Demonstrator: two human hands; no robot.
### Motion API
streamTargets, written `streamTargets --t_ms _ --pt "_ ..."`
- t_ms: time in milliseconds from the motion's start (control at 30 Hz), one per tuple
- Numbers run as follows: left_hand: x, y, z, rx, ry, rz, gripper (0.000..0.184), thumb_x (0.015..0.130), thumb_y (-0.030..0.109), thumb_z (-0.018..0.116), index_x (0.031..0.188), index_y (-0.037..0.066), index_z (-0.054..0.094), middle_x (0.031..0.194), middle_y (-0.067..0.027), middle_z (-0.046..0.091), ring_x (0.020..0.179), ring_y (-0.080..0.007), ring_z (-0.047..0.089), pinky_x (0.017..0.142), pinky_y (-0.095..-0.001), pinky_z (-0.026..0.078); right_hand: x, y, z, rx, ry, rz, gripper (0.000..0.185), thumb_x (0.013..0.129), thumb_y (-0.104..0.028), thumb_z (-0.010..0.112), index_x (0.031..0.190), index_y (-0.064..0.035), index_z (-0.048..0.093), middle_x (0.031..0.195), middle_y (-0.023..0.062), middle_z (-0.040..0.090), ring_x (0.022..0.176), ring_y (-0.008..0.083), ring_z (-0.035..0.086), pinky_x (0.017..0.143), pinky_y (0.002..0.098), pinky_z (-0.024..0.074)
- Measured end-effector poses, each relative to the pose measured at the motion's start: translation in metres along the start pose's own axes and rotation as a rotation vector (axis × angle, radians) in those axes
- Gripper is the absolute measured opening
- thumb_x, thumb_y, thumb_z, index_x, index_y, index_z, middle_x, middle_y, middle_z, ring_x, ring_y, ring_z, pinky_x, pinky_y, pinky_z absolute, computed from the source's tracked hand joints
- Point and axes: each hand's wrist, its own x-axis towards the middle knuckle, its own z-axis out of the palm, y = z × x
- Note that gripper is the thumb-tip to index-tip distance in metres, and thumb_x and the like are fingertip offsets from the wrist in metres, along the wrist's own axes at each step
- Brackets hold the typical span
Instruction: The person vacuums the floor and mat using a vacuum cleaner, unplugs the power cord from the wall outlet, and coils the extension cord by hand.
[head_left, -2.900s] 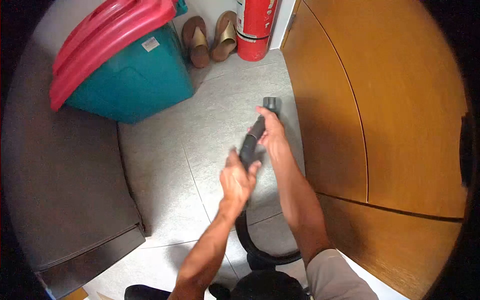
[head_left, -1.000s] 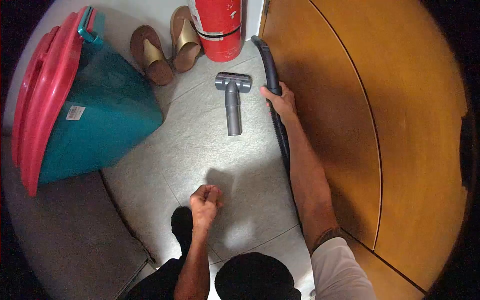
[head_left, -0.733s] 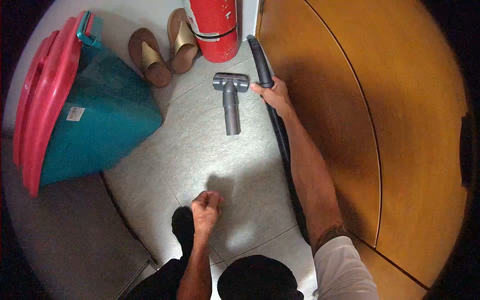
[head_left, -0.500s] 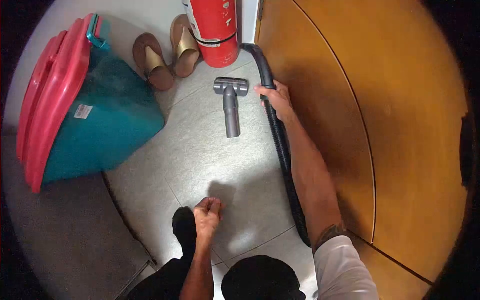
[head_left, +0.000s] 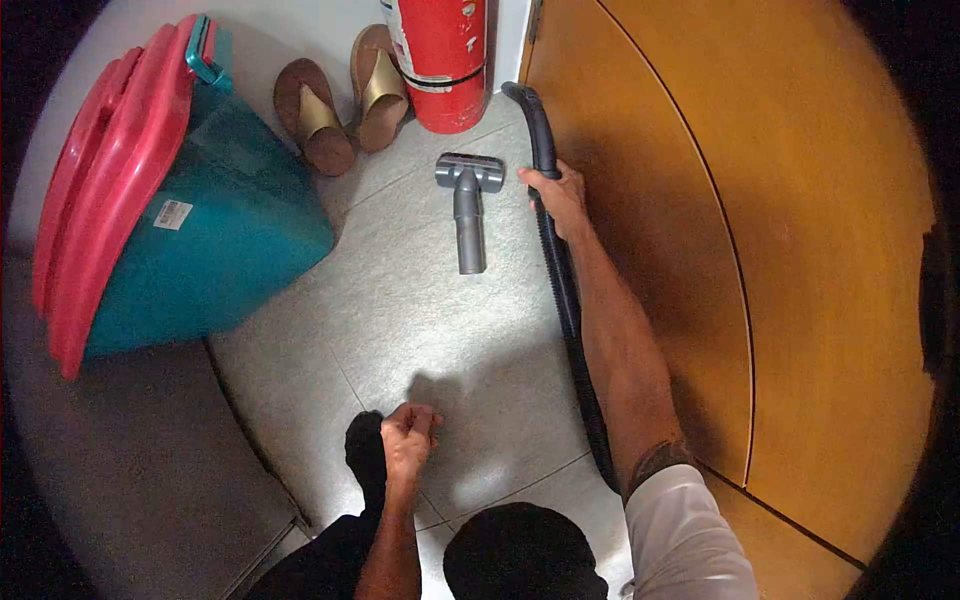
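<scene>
My right hand is wrapped round the black vacuum hose handle, whose curved end points toward the wall corner beside the wooden panel. From that hand the ribbed hose runs back under my right forearm. A grey T-shaped nozzle lies detached on the floor, left of the handle and not touching it. My left hand is closed above the floor beside my dark-socked foot; whether its curled fingers hold anything is hidden.
A teal bin with a pink lid stands at the left, above a dark grey padded surface. Brown sandals and a red fire extinguisher stand by the back wall. A wooden panel lines the right side.
Both hands were together on the vacuum tube at first. Now the nozzle lies apart on the floor, my right hand alone has the handle, and my left hand has drawn back toward my foot.
</scene>
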Motion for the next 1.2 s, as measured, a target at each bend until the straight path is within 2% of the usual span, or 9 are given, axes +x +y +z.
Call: streamTargets --t_ms 367,500,567,667,767,833,900,1000,1200 --pt "0.028 0.008 0.013 0.027 0.005 -0.057 0.018 0.088 0.015 0.059 0.084 -0.002 0.063 0.072 -0.0073 0.065 0.055 -0.0112 0.055 0.050 -0.0290 0.046 -0.034 0.004 0.009 0.118 -0.027 0.124 0.024 0.069 -0.021 0.075 0.081 -0.0056 0.063 0.067 0.0019 0.059 0.052 0.0116 0.054 0.045 0.0273 0.0433" --pt "0.091 0.046 0.066 0.387 0.210 0.579 0.025 0.089 0.021 0.058 0.095 -0.003 0.059 0.079 -0.0176 0.065 0.069 -0.0326 0.063 0.065 -0.0401 0.050 -0.075 -0.006 0.003 0.098 0.027 0.063 0.025 0.071 -0.024 0.075 0.080 -0.0042 0.063 0.065 0.0015 0.059 0.052 0.0110 0.054 0.045 0.0277 0.0429" --pt "0.124 0.091 0.102 0.545 0.385 0.745 0.029 0.089 0.022 0.057 0.099 -0.005 0.054 0.101 -0.0277 0.060 0.090 -0.0446 0.060 0.077 -0.0490 0.048 -0.130 -0.014 -0.007 0.050 0.062 0.123 0.026 0.075 -0.026 0.074 0.079 -0.0034 0.063 0.065 0.0016 0.059 0.053 0.0108 0.055 0.045 0.0274 0.0426" --pt "0.171 0.131 0.128 0.605 0.384 0.636 0.036 0.086 0.025 0.062 0.102 -0.006 0.054 0.109 -0.0288 0.057 0.097 -0.0431 0.059 0.078 -0.0486 0.049 -0.214 -0.017 -0.031 0.091 -0.045 0.249 0.024 0.080 -0.026 0.071 0.082 -0.0031 0.064 0.070 0.0027 0.062 0.059 0.0116 0.058 0.049 0.0268 0.0446" --pt "0.189 0.122 0.124 0.744 0.273 0.503 0.043 0.076 0.026 0.070 0.098 -0.007 0.055 0.093 -0.0260 0.061 0.093 -0.0453 0.059 0.081 -0.0468 0.050 -0.269 0.015 -0.048 0.028 -0.088 0.190 0.021 0.079 -0.022 0.071 0.084 -0.0026 0.065 0.071 0.0031 0.063 0.065 0.0124 0.060 0.058 0.0278 0.0475" --pt "0.182 0.119 0.090 0.643 -0.081 0.281 0.036 0.071 0.023 0.069 0.087 -0.008 0.058 0.076 -0.0260 0.061 0.086 -0.0439 0.063 0.080 -0.0432 0.051 -0.288 0.031 -0.053 0.147 -0.207 0.249 0.025 0.073 -0.022 0.072 0.081 -0.0005 0.062 0.069 0.0075 0.063 0.060 0.0140 0.060 0.055 0.0296 0.0493" --pt "0.160 0.106 0.067 0.557 -0.012 0.304 0.025 0.073 0.019 0.062 0.074 -0.006 0.058 0.061 -0.0208 0.058 0.070 -0.0361 0.065 0.067 -0.0435 0.053 -0.290 0.041 -0.052 0.199 -0.271 0.277 0.024 0.072 -0.020 0.072 0.082 0.0003 0.062 0.070 0.0080 0.064 0.062 0.0146 0.060 0.058 0.0299 0.0493" --pt "0.157 0.087 0.037 -0.729 -0.234 -0.230 0.012 0.075 0.010 0.056 0.082 0.001 0.056 0.069 -0.0120 0.059 0.058 -0.0253 0.058 0.054 -0.0392 0.050 -0.304 0.043 -0.052 0.279 -0.359 0.289 0.019 0.071 -0.012 0.071 0.084 -0.0001 0.064 0.073 0.0060 0.064 0.067 0.0138 0.060 0.063 0.0292 0.0487" --pt "0.136 0.122 0.026 -0.730 0.114 -0.082 0.020 0.083 0.014 0.065 0.088 -0.002 0.055 0.076 -0.0104 0.059 0.061 -0.0221 0.059 0.051 -0.0366 0.051 -0.342 0.033 -0.053 0.267 -0.357 0.285 0.015 0.069 -0.002 0.070 0.083 -0.0008 0.064 0.076 0.0035 0.064 0.065 0.0114 0.058 0.059 0.0259 0.0473"
